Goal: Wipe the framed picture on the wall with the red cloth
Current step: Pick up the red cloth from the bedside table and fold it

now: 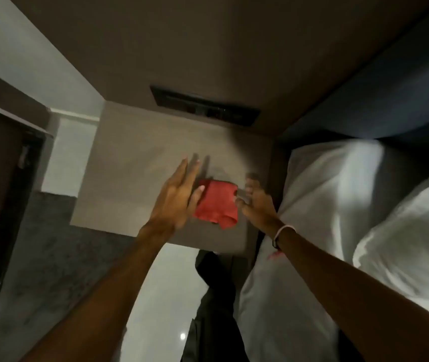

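A folded red cloth (217, 202) lies on the top of a grey-brown bedside table (135, 173). My left hand (175, 197) is open with fingers stretched flat, its thumb touching the cloth's left edge. My right hand (256, 202) hovers at the cloth's right edge with fingers curled and spread; it holds nothing I can make out. Its wrist wears a pale band. No framed picture is in view.
A dark switch panel (204, 105) is set in the wall behind the table. White pillows and bedding (351, 205) fill the right side, against a dark headboard (391, 95). A dark door frame (1, 205) stands at left. My dark-trousered legs (216, 296) are below.
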`<state>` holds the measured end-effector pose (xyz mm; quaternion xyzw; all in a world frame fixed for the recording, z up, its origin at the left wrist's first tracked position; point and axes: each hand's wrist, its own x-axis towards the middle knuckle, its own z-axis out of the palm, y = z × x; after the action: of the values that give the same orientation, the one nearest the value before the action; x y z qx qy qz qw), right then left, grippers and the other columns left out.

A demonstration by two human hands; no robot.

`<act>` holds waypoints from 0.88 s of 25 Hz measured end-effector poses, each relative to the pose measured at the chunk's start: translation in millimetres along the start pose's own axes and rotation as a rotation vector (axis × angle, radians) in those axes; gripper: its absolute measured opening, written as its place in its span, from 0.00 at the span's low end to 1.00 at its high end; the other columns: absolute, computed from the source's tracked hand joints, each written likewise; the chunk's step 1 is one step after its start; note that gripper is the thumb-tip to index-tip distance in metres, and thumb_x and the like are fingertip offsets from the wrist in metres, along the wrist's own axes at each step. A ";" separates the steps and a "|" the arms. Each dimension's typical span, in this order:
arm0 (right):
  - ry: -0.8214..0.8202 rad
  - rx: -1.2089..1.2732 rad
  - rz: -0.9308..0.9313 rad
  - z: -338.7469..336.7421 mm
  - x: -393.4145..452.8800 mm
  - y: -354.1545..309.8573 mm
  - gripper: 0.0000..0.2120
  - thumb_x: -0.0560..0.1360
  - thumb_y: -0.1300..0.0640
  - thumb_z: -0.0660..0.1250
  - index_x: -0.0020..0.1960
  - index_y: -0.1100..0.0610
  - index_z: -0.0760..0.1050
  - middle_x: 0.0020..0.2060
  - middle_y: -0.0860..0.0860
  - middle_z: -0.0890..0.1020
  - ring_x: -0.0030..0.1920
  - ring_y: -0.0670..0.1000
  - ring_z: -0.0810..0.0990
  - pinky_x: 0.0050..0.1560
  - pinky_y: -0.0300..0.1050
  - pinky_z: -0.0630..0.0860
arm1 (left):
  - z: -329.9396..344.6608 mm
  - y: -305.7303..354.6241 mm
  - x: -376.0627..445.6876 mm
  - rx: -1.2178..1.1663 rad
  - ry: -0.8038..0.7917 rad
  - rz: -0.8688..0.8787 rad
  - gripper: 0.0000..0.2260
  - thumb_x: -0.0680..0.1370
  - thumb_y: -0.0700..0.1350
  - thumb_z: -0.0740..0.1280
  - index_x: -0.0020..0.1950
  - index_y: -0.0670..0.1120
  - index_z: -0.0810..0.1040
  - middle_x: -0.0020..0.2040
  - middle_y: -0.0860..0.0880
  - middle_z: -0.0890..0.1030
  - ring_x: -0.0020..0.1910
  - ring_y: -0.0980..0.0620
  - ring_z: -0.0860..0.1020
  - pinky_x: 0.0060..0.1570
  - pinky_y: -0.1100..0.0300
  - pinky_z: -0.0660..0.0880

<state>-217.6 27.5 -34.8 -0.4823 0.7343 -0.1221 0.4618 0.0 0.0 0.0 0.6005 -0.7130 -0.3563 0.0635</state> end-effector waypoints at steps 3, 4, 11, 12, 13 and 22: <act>0.036 0.030 0.032 31.0 30.9 20.8 0.26 0.75 0.53 0.73 0.69 0.60 0.70 0.56 0.59 0.84 0.58 0.58 0.83 0.62 0.47 0.77 | 48.1 -21.2 21.7 -0.119 -0.170 -0.055 0.28 0.85 0.52 0.57 0.84 0.53 0.53 0.84 0.41 0.56 0.81 0.38 0.62 0.77 0.43 0.65; 0.040 0.024 0.047 37.4 36.7 20.5 0.26 0.74 0.51 0.73 0.67 0.59 0.71 0.55 0.58 0.84 0.56 0.57 0.83 0.60 0.47 0.78 | 55.0 -23.0 27.8 -0.156 -0.187 -0.087 0.28 0.85 0.52 0.59 0.83 0.52 0.55 0.83 0.40 0.61 0.79 0.38 0.65 0.76 0.44 0.67; -0.072 0.272 0.167 59.6 47.5 27.9 0.18 0.72 0.58 0.76 0.59 0.65 0.80 0.54 0.60 0.85 0.54 0.59 0.84 0.60 0.55 0.80 | 63.3 -41.7 62.6 -0.240 -0.253 -0.298 0.28 0.69 0.40 0.81 0.67 0.39 0.78 0.64 0.38 0.80 0.63 0.40 0.79 0.65 0.53 0.76; -0.092 0.312 0.159 54.3 40.3 24.3 0.16 0.73 0.60 0.76 0.58 0.65 0.81 0.53 0.60 0.85 0.53 0.59 0.84 0.60 0.56 0.80 | 57.5 -40.7 59.6 -0.232 -0.297 -0.304 0.25 0.67 0.41 0.82 0.62 0.39 0.82 0.60 0.40 0.83 0.59 0.42 0.81 0.59 0.59 0.77; -0.102 0.350 0.140 48.3 32.8 21.5 0.15 0.73 0.61 0.75 0.58 0.67 0.80 0.52 0.62 0.85 0.52 0.59 0.84 0.60 0.57 0.80 | 51.6 -40.3 56.2 -0.243 -0.317 -0.297 0.21 0.66 0.42 0.83 0.57 0.39 0.84 0.54 0.42 0.85 0.54 0.45 0.82 0.52 0.65 0.76; -0.205 0.674 -0.082 -81.5 -45.7 -63.9 0.19 0.78 0.66 0.68 0.67 0.67 0.73 0.63 0.66 0.80 0.58 0.57 0.82 0.59 0.55 0.80 | -81.5 59.6 30.2 -0.556 -0.446 -0.046 0.14 0.76 0.37 0.74 0.59 0.34 0.79 0.54 0.33 0.86 0.54 0.41 0.86 0.58 0.47 0.82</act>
<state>-239.4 11.1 75.0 -0.3415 0.5827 -0.3269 0.6610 -14.2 -60.9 84.8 0.4836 -0.5715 -0.6603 0.0590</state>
